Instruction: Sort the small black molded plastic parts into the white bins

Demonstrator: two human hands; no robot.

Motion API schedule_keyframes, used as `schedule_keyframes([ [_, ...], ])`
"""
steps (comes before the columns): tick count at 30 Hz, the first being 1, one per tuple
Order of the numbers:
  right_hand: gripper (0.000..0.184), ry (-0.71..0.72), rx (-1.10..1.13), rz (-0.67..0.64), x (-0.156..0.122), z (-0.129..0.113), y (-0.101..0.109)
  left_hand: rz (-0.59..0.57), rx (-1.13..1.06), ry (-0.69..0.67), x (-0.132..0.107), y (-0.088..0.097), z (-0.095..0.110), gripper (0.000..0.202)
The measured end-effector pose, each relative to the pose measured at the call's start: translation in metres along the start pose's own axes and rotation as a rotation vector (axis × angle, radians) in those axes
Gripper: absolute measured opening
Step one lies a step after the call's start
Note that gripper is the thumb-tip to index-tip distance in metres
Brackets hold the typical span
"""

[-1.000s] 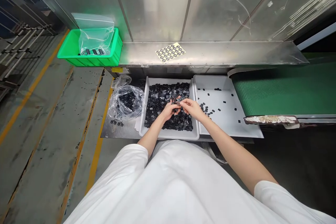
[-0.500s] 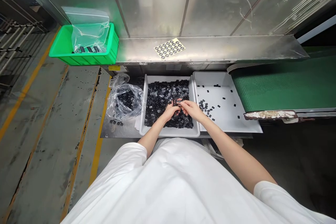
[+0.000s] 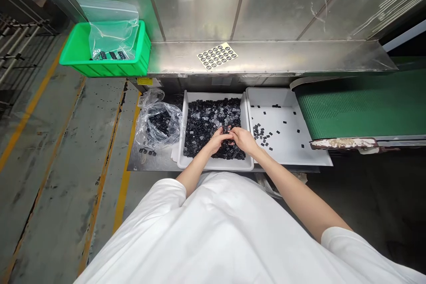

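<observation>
A white tray (image 3: 182,142) in front of me is filled with small black plastic parts (image 3: 206,120). Both hands meet over its near right part. My left hand (image 3: 218,140) and my right hand (image 3: 242,139) have their fingers curled together, fingertips touching, among the black parts. What they pinch is too small to make out. Right of it, a second white tray (image 3: 299,151) holds only several scattered black parts (image 3: 261,135).
A clear plastic bag (image 3: 159,124) with black parts lies left of the trays. A green bin (image 3: 78,53) with another clear bag stands on the upper left. A sticker sheet (image 3: 217,56) lies on the steel ledge. A green conveyor belt (image 3: 359,106) runs at the right.
Both hands have sunk slightly lower and closer together into the pile of parts. The view has shifted a little downward.
</observation>
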State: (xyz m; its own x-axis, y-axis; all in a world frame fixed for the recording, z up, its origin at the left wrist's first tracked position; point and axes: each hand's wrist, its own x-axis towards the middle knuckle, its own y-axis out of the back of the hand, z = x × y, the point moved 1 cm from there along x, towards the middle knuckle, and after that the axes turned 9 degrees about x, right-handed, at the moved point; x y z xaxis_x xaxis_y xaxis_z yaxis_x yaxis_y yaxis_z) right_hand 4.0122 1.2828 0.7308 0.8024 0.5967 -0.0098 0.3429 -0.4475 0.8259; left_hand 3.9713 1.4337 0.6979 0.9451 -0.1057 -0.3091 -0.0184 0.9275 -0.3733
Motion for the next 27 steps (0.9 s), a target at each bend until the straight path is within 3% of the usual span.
schedule_keyframes([
  [4, 0.029, 0.017, -0.074, -0.038, 0.007, 0.011, 0.0, 0.063, -0.013, 0.058, 0.005, 0.011, 0.001, 0.058],
  [9, 0.026, -0.04, -0.458, -0.237, 0.009, 0.037, 0.011, 0.452, 0.272, 0.035, 0.006, 0.033, -0.004, 0.053],
  [11, 0.025, -0.023, -0.489, -0.261, 0.006, 0.046, 0.019, 0.532, 0.375, -0.033, 0.0, 0.045, -0.01, 0.05],
  [16, 0.028, 0.037, -0.531, -0.325, 0.006, 0.055, 0.028, 0.526, 0.546, -0.049, -0.023, 0.058, -0.037, 0.05],
  [21, 0.033, 0.097, -0.561, -0.31, 0.013, 0.053, 0.023, 0.463, 0.582, -0.099, -0.039, 0.044, -0.058, 0.047],
  [27, 0.035, 0.177, -0.563, -0.313, 0.013, 0.055, 0.026, 0.415, 0.677, -0.108, -0.044, 0.038, -0.061, 0.032],
])
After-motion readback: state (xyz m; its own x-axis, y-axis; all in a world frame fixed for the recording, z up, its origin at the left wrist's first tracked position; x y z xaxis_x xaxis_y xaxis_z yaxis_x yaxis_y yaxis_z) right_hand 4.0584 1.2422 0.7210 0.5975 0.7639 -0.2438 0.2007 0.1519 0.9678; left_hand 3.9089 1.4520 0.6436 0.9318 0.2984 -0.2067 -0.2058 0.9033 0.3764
